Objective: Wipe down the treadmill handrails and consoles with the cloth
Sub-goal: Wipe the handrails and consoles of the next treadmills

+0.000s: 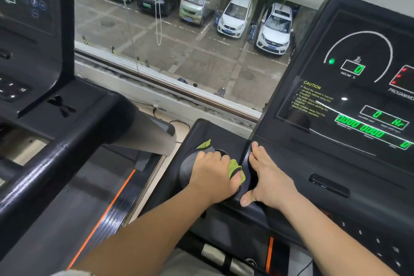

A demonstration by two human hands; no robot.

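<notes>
A grey cloth with green edging (190,164) lies bunched on the round cup-holder recess at the left end of the black treadmill console (349,163). My left hand (212,171) grips the cloth and presses it down into the recess, with the thumb tucked into a green fold. Just to the right, my right hand (270,178) rests flat on the console's raised edge, fingers straight and thumb spread, holding nothing. The lit display panel (358,96) with green digits rises behind my right hand.
A second treadmill stands at the left, with its own dark console (29,6) and a thick black handrail (42,161). Its belt with an orange side stripe (100,217) runs between the two machines. Behind is a window (179,40) overlooking parked cars, with blind cords hanging.
</notes>
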